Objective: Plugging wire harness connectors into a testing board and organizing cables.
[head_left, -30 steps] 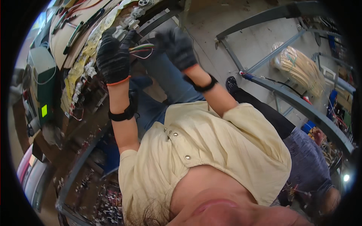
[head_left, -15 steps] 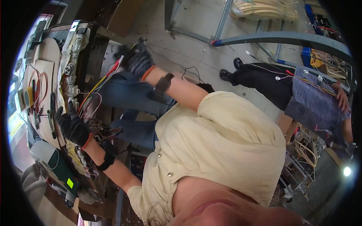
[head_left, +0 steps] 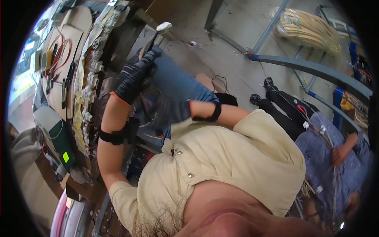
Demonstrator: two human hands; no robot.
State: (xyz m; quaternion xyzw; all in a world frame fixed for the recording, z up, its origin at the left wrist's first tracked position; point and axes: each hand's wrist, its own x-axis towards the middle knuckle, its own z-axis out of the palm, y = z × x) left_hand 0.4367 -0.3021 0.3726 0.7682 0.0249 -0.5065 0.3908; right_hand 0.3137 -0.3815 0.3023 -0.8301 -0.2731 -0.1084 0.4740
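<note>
Held clear of the tabletop's right edge, where a wire bundle [head_left: 152,42] rises with a white connector [head_left: 164,27] at its tip, the left hand [head_left: 134,75], in a dark glove, has its fingers curled closed around the wires. Just below, the right hand [head_left: 171,112] is blurred; how far open its fingers are, or whether they grip anything, I cannot tell. Along the right edge of the tabletop [head_left: 56,90] run white fittings [head_left: 87,116]; a red cable loop [head_left: 67,55] and a yellow roll [head_left: 46,60] lie toward its far left corner. Near its lower edge sits a green-and-grey box [head_left: 59,138] with a lit panel. Well apart, a co-worker's hand [head_left: 342,153] touches other wires.
</note>
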